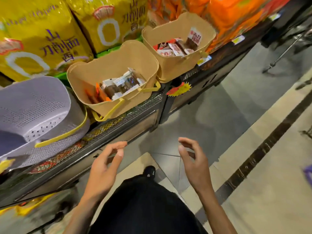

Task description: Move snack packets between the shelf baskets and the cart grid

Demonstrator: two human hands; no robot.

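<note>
Tan plastic basket (pixel 108 107) in the centre of the frame sits on a black mesh shelf (pixel 143 105), its yellow handles folded down over the front. Snack packets (pixel 121 85) lie in its bottom: clear-and-white ones with brown contents, and orange ones toward the left wall. A second tan basket (pixel 173 68) is upper right of it, the two touching or nearly so. It holds red-and-white packets (pixel 175 48), one standing against the far wall. A grey-lavender perforated basket (pixel 33 107) at left centre is tilted, with a yellow handle across it; what is inside is not visible.

Big yellow bags (pixel 42 39) are stacked behind the baskets in the upper left, with orange bags (pixel 228 14) at upper right. A yellow-and-red starburst tag (pixel 179 89) hangs on the shelf front below the second basket.

The left hand (pixel 104 168) is at lower centre, in front of the shelf edge. Its fingers are loosely curled and it is empty. The right hand (pixel 194 162), just right of it over the tiled floor (pixel 236 107), has the same relaxed curl and holds nothing. Both hands are well apart from the baskets. Black clothing (pixel 143 205) and a dark shoe (pixel 149 171) show at bottom centre. The frame is blurred at its edges.
</note>
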